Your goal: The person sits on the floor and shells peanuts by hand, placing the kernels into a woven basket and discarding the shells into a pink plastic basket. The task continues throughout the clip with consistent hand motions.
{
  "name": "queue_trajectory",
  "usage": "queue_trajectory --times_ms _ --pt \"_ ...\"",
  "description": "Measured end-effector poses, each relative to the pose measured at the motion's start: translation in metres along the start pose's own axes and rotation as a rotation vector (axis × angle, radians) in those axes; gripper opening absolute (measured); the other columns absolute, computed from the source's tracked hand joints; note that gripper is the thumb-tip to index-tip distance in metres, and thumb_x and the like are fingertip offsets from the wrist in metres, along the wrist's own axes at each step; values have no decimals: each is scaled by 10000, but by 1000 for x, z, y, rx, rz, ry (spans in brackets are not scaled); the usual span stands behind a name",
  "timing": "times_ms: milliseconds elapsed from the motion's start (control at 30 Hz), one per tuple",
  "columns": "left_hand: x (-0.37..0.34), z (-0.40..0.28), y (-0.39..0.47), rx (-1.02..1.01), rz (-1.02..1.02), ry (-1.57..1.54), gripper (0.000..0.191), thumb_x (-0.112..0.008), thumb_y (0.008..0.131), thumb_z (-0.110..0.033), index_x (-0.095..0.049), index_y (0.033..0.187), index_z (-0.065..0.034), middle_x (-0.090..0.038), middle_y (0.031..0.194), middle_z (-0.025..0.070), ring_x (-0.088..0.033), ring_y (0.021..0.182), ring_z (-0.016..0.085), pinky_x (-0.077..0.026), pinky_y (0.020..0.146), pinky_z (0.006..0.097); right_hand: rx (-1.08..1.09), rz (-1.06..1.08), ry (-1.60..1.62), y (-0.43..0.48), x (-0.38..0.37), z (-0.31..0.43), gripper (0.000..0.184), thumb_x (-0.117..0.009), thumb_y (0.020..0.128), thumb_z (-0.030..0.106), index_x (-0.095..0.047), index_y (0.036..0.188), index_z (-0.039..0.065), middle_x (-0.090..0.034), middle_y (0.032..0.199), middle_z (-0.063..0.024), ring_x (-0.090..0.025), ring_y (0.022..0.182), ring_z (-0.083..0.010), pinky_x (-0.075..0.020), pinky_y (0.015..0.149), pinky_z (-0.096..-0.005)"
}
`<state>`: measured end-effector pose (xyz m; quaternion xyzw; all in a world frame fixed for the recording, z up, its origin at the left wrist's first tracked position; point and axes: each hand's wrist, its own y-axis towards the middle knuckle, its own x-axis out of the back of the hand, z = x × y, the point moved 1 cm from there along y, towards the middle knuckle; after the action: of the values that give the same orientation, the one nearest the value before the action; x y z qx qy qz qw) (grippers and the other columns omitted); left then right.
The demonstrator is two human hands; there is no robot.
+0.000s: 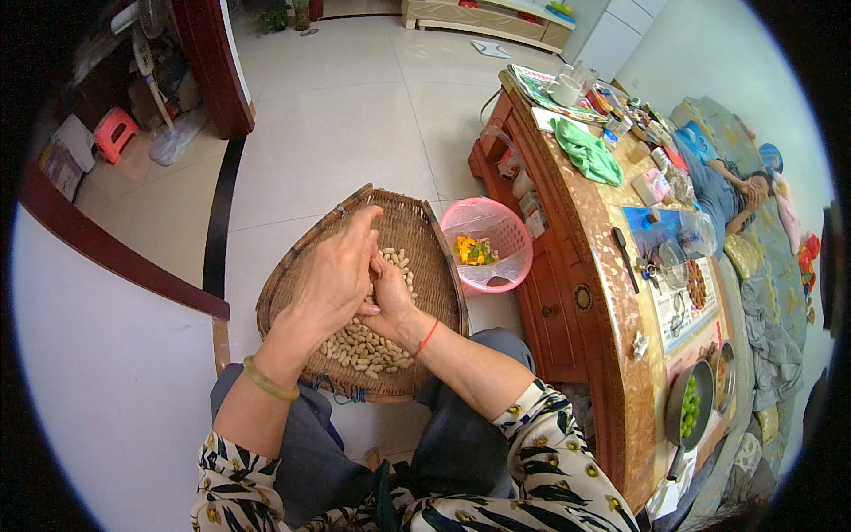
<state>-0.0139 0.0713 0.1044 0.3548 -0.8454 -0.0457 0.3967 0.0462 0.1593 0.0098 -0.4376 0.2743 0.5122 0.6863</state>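
Note:
A woven bamboo winnowing basket (425, 249) rests by my knees, with unshelled peanuts (365, 349) spread over its bottom. Above it my left hand (332, 272), with a jade-like bangle on the wrist, is raised with its fingers stretched together. My right hand (392, 296), a red cord at its wrist, meets the palm side of my left hand. Whether anything lies between the palms is hidden. Some peanuts show beyond my right hand's fingers.
A pink lined wastebasket (522, 266) with yellow and green scraps stands right of the basket. Beyond it is a wooden cabinet table (605, 319) bearing a green cloth (588, 149), glasses and a pan of green fruit (690, 405). A person (731, 189) lies on a sofa at the right.

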Motion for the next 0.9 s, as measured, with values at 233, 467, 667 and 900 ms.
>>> queue_trajectory --times_ms 233,467,667,900 --pt "18 41 9 727 -8 -1616 306 -364 1100 -255 -533 1160 -6 -542 791 17 -357 498 77 -297 414 209 -90 -17 44 6 6 -7 206 -447 1069 265 -550 1007 97 -552 890 6 -486 664 -49 -265 373 -162" --pt "31 20 11 414 -411 -1348 284 -415 1092 -242 -541 1213 -18 -537 821 20 -365 527 85 -266 412 219 -73 -1 -112 -1 2 -4 193 -490 1057 234 -584 1067 65 -581 922 -2 -524 697 -53 -284 373 -144" --pt "21 -11 2 -63 -184 -131 322 -543 1040 -246 -563 1287 -41 -652 741 98 -630 610 243 -487 542 370 -111 37 -98 6 7 -12 311 -350 1092 313 -557 1151 88 -569 969 10 -505 693 -45 -285 372 -161" --pt "10 -8 0 -14 86 277 671 -620 979 -284 -322 1543 -77 -716 974 148 -718 842 352 -564 696 422 -81 21 -15 5 4 -10 373 -257 1085 383 -529 1138 132 -559 940 6 -492 641 -60 -284 362 -168"
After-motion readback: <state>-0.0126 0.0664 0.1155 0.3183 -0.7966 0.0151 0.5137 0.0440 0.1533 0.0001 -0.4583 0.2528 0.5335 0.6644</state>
